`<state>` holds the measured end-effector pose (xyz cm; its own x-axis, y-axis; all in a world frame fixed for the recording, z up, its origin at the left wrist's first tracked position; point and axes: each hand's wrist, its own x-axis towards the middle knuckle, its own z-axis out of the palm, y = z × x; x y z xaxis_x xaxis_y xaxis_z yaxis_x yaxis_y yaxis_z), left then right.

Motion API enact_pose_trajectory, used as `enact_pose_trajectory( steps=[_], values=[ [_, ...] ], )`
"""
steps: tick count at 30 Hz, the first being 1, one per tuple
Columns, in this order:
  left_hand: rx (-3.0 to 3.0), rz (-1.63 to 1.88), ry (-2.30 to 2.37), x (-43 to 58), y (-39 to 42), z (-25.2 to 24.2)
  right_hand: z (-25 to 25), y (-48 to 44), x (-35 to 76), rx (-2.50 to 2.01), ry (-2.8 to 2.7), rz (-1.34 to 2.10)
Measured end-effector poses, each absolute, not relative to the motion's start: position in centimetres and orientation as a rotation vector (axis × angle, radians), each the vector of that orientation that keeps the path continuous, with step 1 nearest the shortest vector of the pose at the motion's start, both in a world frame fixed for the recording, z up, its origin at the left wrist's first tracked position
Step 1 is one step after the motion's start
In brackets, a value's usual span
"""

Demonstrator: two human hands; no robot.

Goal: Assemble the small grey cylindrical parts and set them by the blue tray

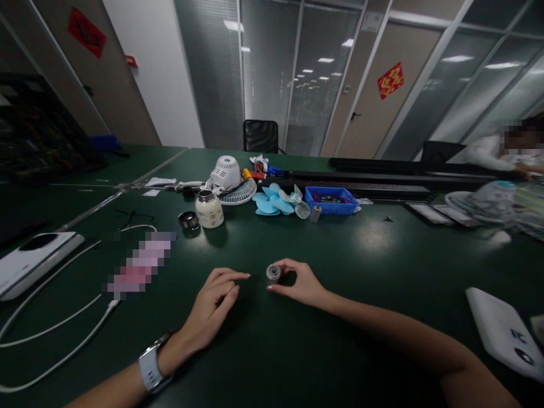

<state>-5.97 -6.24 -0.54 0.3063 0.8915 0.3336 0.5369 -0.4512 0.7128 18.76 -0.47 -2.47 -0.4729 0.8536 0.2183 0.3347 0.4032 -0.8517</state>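
Observation:
A small grey metal cylinder [273,274] stands upright on the dark green table [340,255] in front of me. The thumb and fingers of my right hand [300,283] are curled round its right side in a pinch. To the left of the cylinder, my left hand [215,303] hovers low over the table with its fingers apart and nothing in them; a gap separates its pointing index finger from the cylinder. A similar silver cylinder [315,214] stands farther back, beside light blue fan blades [274,200].
Behind are a cream flask [209,209], a black cup [188,220], a white fan [227,174] and a blue bin [332,200]. White cables [63,362] curve at left; white devices [38,263] lie at both sides. A person [488,153] sits at far right.

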Motion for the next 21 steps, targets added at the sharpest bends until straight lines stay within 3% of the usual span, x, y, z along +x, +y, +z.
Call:
enact_pose_trajectory(
  steps=[16,21],
  values=[
    [1.879,1.199,1.386,-5.5,-5.2,-1.4,-2.8,-2.0,15.1,-0.914,-2.032,1.016],
    [1.934,0.903,1.343,-6.9,-4.9,-2.5,-2.0,-2.4,17.7,-0.965,-2.053,1.011]
  ],
)
